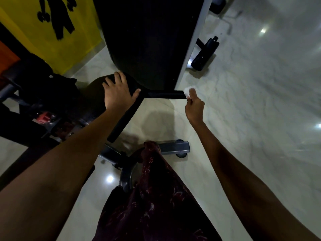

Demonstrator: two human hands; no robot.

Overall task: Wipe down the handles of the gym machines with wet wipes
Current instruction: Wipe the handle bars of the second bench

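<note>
A black gym machine fills the upper middle of the head view. Two black padded handles branch from it: one handle (165, 94) runs right, the other handle (125, 119) slants down toward me. My left hand (118, 92) rests flat with spread fingers on the machine's dark rounded part where the handles meet. My right hand (194, 107) pinches a crumpled white wet wipe (188, 90) against the free end of the right handle.
A grey machine base bar with a caster (175, 147) lies on the pale glossy floor (251, 101) below the handles. Black padded rollers (205, 53) stand at upper right. A yellow banner (57, 32) hangs at upper left; dark equipment crowds the left side.
</note>
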